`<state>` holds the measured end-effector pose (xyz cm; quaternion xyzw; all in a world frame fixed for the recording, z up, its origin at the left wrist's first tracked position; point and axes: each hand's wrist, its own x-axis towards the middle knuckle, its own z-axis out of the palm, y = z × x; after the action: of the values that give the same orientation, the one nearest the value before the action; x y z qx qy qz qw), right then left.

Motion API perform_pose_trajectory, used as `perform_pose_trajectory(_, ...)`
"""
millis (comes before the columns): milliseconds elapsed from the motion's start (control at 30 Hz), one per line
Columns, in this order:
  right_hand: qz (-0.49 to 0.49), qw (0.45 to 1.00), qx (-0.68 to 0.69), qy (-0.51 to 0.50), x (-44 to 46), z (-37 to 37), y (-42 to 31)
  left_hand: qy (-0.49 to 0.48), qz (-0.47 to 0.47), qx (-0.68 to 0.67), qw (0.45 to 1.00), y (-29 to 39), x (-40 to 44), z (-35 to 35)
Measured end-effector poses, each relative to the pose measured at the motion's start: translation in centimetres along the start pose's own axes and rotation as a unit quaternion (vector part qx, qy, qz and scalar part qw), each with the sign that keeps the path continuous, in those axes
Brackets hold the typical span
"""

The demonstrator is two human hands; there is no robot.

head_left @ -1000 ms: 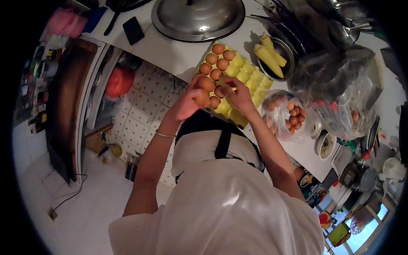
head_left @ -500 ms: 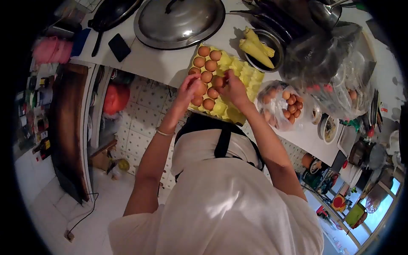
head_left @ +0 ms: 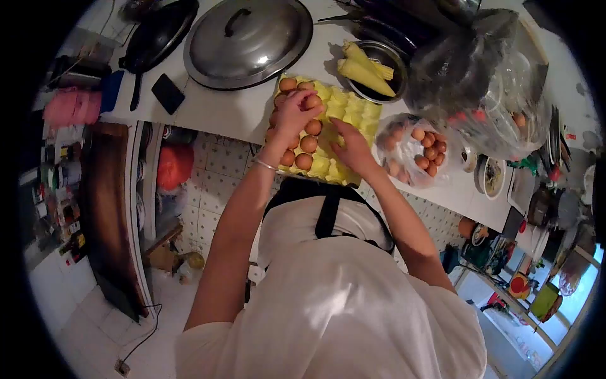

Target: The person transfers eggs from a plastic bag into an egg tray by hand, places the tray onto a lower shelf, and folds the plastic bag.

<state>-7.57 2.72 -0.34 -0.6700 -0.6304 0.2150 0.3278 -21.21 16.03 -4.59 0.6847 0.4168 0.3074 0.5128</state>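
A yellow egg tray (head_left: pixel 350 117) lies at the counter's front edge, brown eggs (head_left: pixel 308 144) filling its left side and bare cups on its right. My left hand (head_left: pixel 295 119) reaches over those rows, its fingers closed around an egg (head_left: pixel 312 102) near the tray's far side. The hand and wrist partly cover several eggs in the leftmost row. Over the bare cups, my right hand (head_left: pixel 352 149) has its thumb and fingers apart, with nothing in it. To the right of the tray sits a clear plastic bag (head_left: pixel 404 148) with more brown eggs inside.
Behind the tray are a large metal lid (head_left: pixel 249 41) and a bowl (head_left: pixel 399 63) with yellow corn. Eggplants (head_left: pixel 391 25) lie further back. A big plastic bag (head_left: pixel 470 82) and a dish (head_left: pixel 491 177) stand right. A phone (head_left: pixel 167 94) and a black pan (head_left: pixel 158 38) are left.
My left hand has moved to an egg toward the tray's far side. The right hand has let go of an egg and drawn slightly back, fingers apart. The camera view has shifted a little.
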Motion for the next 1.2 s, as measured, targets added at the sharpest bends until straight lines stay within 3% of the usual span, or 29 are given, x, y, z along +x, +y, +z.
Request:
perform_pose_trajectory(67, 0.156, 0.975, 0.140, -0.075, -2.4, -4.8, -1.3, -0.019, 0.039, 0.071, 0.997, 0.1, -0.1, 1.1)
perform_pose_trajectory(133, 0.202, 0.963, 0.150, -0.093, -4.7, -10.1, -2.1, -0.035, 0.117, 0.180, 0.976, 0.3, -0.4, 2.1)
perform_pose_trajectory(267, 0.271, 0.932, 0.218, 0.101, -9.7, -16.4, 2.8, -0.051, 0.117, 0.213, 0.969, 0.6, -0.8, 3.1)
perform_pose_trajectory(333, 0.309, 0.915, 0.212, 0.150, -11.3, -17.5, 7.1, -0.049, 0.143, 0.345, 0.927, 0.7, -0.8, 3.3)
perform_pose_trajectory(433, 0.299, 0.947, -0.015, 0.114, -10.9, -17.0, 13.2, -0.102, 0.197, 0.388, 0.895, 0.4, 0.0, 2.8)
perform_pose_trajectory(500, 0.312, 0.942, -0.086, 0.087, -8.8, -16.1, 14.1, -0.104, 0.177, 0.358, 0.911, 0.6, -0.1, 3.1)
perform_pose_trajectory(567, 0.285, 0.916, -0.278, 0.055, -7.5, -14.7, 16.2, -0.098, 0.161, 0.370, 0.910, 0.6, 0.0, 3.2)
perform_pose_trajectory(633, 0.336, 0.904, -0.256, 0.062, -7.6, -12.9, 21.2, -0.101, 0.139, 0.373, 0.912, -1.8, 0.5, 4.0)
perform_pose_trajectory(700, 0.378, 0.895, -0.229, 0.061, -6.6, -11.7, 21.9, -0.097, 0.108, 0.383, 0.912, -2.4, 1.2, 3.9)
perform_pose_trajectory(767, 0.468, 0.821, -0.319, 0.070, -4.8, -11.2, 19.1, -0.125, 0.138, 0.509, 0.840, -1.4, 1.5, 4.4)
perform_pose_trajectory(800, 0.457, 0.824, -0.323, 0.092, -4.7, -10.9, 19.1, -0.113, 0.193, 0.541, 0.811, -1.0, 1.3, 4.3)
perform_pose_trajectory(900, 0.433, 0.813, -0.388, 0.031, -4.9, -10.8, 19.5, -0.156, 0.112, 0.599, 0.778, -1.1, 1.4, 5.2)
perform_pose_trajectory(933, 0.437, 0.810, -0.391, 0.029, -5.4, -10.7, 20.0, -0.160, 0.113, 0.595, 0.779, -3.5, 1.5, 5.3)
perform_pose_trajectory(967, 0.408, 0.819, -0.403, 0.032, -5.8, -10.3, 21.1, -0.152, 0.051, 0.478, 0.863, -7.7, 2.0, 5.0)
perform_pose_trajectory(1033, 0.380, 0.824, -0.418, 0.036, -6.2, -10.6, 21.4, -0.143, -0.012, 0.347, 0.927, -7.8, 2.1, 5.3)
perform_pose_trajectory(1100, 0.357, 0.853, -0.380, -0.004, -5.8, -11.7, 19.4, -0.143, 0.130, 0.474, 0.859, -0.8, 1.5, 4.1)
perform_pose_trajectory(1200, 0.357, 0.859, -0.367, -0.025, -5.2, -12.6, 17.4, -0.059, 0.201, 0.417, 0.884, 2.0, 0.6, 5.0)
